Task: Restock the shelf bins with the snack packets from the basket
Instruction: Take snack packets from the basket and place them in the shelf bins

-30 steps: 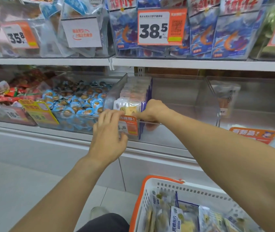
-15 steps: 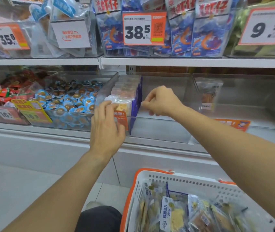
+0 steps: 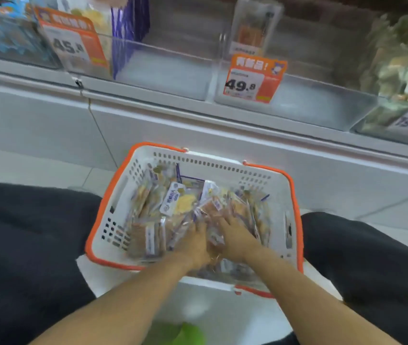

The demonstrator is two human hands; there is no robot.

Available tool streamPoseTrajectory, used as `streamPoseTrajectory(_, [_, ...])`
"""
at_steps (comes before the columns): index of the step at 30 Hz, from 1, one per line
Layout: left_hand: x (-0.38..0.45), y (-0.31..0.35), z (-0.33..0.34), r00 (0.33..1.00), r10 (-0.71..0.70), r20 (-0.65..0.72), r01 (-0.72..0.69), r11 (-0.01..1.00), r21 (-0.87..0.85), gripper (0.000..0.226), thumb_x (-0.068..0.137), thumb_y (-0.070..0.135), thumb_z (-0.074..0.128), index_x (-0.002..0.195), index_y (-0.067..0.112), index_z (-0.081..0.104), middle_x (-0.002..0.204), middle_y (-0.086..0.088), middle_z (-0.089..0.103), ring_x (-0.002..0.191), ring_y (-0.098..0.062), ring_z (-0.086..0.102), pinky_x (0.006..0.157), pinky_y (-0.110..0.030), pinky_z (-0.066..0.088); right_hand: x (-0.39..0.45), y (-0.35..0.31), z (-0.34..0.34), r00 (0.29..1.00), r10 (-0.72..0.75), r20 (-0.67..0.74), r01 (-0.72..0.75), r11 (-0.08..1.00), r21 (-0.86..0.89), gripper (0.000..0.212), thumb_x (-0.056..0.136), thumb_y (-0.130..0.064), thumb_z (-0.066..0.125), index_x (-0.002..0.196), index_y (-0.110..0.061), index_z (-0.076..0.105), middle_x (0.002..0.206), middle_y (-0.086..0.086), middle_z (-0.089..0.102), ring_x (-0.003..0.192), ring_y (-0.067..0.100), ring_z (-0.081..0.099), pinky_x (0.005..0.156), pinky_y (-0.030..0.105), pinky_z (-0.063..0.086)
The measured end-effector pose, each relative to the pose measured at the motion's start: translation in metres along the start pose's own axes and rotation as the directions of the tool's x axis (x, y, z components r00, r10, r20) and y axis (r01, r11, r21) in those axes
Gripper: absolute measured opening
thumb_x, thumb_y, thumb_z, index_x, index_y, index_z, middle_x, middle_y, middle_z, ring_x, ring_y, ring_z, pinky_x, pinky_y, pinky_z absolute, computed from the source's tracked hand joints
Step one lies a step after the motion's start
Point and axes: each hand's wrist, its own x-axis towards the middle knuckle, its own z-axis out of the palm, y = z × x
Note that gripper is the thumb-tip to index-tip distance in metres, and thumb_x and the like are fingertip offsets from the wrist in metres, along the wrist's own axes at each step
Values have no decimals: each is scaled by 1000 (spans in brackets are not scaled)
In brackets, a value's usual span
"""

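Low shelf ahead with clear bins [image 3: 163,70] in a row. Leftmost in view: blue packets behind an orange price tag [image 3: 73,43] reading 45.8, with a short row of purple-edged packets [image 3: 128,28] stood up just beside it. Next bin along mostly bare, one lone packet [image 3: 252,26] upright at its back, a 49.8 tag [image 3: 250,79] clipped on the front. Far right, a bin of greenish bags [image 3: 402,68], blurred. Dark trouser legs [image 3: 24,245] on either side of the frame, something green [image 3: 185,334] at the bottom edge.

Down on the floor between the knees: white basket [image 3: 128,195] with orange rim, full of loose snack packets [image 3: 178,205]. Both hands sunk among them at the near side, left hand [image 3: 195,242] and right hand [image 3: 235,235] just beside each other, touching packets. Fingers buried in the pile and smeared by motion, so cannot tell whether curled round anything or spread flat. Nothing between basket and bins but the white shelf front.

Half a second ago: both hands up at the purple-edged row in the bin, basket only partly in view below. Now gaze dropped, hands down in the basket, shelf row left standing as it was.
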Motion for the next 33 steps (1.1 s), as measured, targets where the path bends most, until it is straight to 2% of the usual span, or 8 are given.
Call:
streamPoseTrajectory(4, [0, 4, 31, 996, -78, 35, 80, 994, -76, 91, 90, 36, 65, 156, 9, 9, 163, -20, 6, 151, -33, 15, 115, -39, 31, -18, 3, 30, 990, 52, 134, -23, 978, -208, 100, 83, -52, 70, 158, -19, 14, 165, 9, 9, 152, 33, 13, 119, 48, 20])
streamPoseTrajectory(10, [9, 1, 29, 981, -189, -42, 179, 969, -171, 52, 88, 28, 63, 133, 9, 46, 135, -16, 49, 124, -33, 51, 102, -44, 46, -3, -16, 44, 979, 187, 77, -152, 932, -330, 107, 84, -45, 72, 158, -8, 4, 154, 14, 34, 142, 34, 31, 116, 49, 25])
streamPoseTrajectory(14, [7, -4, 16, 988, -148, -52, 121, 931, -344, 8, 90, 15, 66, 91, 20, 60, 87, 3, 61, 82, -20, 58, 80, -33, 52, 2, -10, 25, 988, 150, 37, -146, 985, -92, 85, 79, -38, 80, 145, -14, 32, 139, 9, 46, 131, 29, 41, 106, 40, 36])
streamPoseTrajectory(19, [8, 0, -23, 991, -127, -51, 87, 870, -485, 19, 92, 11, 69, 104, 20, 59, 98, 3, 64, 93, -17, 61, 72, -22, 47, 3, -7, -12, 937, 258, -235, -129, 883, 452, 73, 61, -37, 94, 110, -18, 44, 118, 1, 39, 108, 20, 46, 89, 30, 44])
streamPoseTrajectory(25, [-8, 15, -81, 991, -137, 8, 32, 177, -984, 81, 79, 7, 77, 147, 7, 32, 131, -17, 61, 101, -29, 72, 104, -47, 49, -3, -7, -63, 901, 419, -109, -91, 428, 899, 81, 61, -40, 95, 123, -14, 49, 117, -3, 61, 101, 17, 66, 84, 35, 58])
streamPoseTrajectory(27, [-15, 24, -90, 998, -62, -19, -11, 121, -993, 91, 74, 9, 78, 146, 4, 24, 120, -18, 69, 105, -29, 71, 112, -50, 41, -5, -6, -77, 953, 296, -62, -35, 313, 949, 63, 69, -24, 93, 118, -4, 58, 107, 11, 73, 89, 25, 74, 68, 33, 60])
streamPoseTrajectory(29, [-24, 36, -101, 999, 21, -47, -48, 94, -994, 71, 75, 8, 75, 137, 14, 43, 118, -16, 71, 108, -28, 70, 109, -49, 44, -12, -11, -94, 948, 276, -158, 70, 301, 951, 42, 76, -8, 86, 108, -5, 61, 100, 14, 75, 81, 30, 75, 56, 28, 54])
streamPoseTrajectory(33, [-35, 50, -129, 978, 48, -204, -210, 217, -953, 53, 72, 26, 80, 122, 22, 61, 123, -12, 68, 107, -26, 69, 97, -45, 53, -27, -15, -136, 914, 236, -330, 262, 278, 924, 28, 80, 8, 77, 103, 0, 64, 96, 24, 71, 74, 22, 69, 57, 21, 51])
